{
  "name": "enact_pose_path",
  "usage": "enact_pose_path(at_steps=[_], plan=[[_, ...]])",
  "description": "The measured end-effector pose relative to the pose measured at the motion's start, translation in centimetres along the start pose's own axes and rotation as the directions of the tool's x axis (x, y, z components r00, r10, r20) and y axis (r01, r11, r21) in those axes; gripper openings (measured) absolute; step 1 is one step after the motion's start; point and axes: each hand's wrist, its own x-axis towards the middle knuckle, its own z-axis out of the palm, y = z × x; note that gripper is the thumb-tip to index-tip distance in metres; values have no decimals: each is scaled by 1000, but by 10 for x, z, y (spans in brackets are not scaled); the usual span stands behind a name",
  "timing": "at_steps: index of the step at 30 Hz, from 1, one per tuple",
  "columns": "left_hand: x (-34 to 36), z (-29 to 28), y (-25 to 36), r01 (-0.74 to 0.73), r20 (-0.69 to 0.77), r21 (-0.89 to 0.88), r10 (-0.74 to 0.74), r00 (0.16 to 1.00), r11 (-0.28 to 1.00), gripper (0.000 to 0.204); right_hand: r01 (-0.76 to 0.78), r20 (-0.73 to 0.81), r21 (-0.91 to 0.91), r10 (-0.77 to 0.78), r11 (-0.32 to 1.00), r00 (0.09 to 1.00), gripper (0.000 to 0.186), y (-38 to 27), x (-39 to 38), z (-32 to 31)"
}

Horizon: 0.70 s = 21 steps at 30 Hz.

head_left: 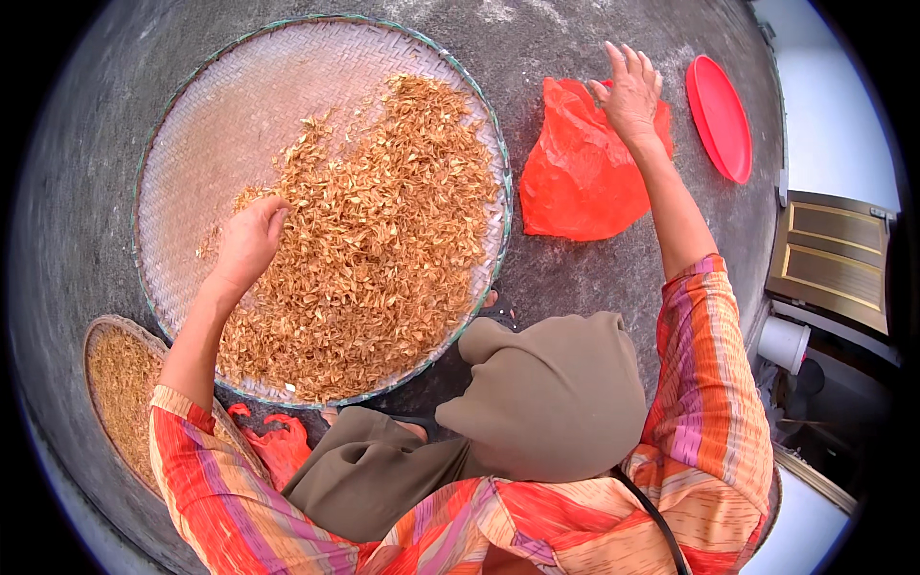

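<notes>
A large round woven bamboo tray [220, 105] with a green-bound rim lies on the ground, heaped with thin, dry golden-brown flakes [383, 220]. My left hand [251, 244] is over the left edge of the heap, its fingers curled together. What those fingers hold, if anything, is hidden. Off to the right, my right hand [630, 94] reaches out with fingers apart and nothing in them. Beneath and beside it is a crumpled red plastic bag [580, 182]; whether the hand touches the bag I cannot tell.
A pink-red oval-looking plate [721, 120] lies beyond the bag. At lower left sits a second woven tray [120, 383] with finer golden bits, and another red plastic bag [278, 446] by my knee. A white bucket [783, 343] and brown panelled door [834, 254] are far right.
</notes>
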Motion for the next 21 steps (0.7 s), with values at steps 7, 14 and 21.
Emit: enact_pose_path(at_steps=[7, 14, 21], plan=[[-8, -4, 17, -185, 159, 0, 183, 970, 983, 15, -452, 700, 180, 210, 874, 683, 24, 82, 14, 33], [35, -61, 87, -405, -325, -90, 357, 876, 910, 19, -320, 346, 936, -219, 146, 913, 33, -22, 155, -176], [88, -90, 152, -528, -628, 9, 416, 658, 849, 47, 19, -4, 1000, -538, 22, 843, 39, -200, 134, -295]])
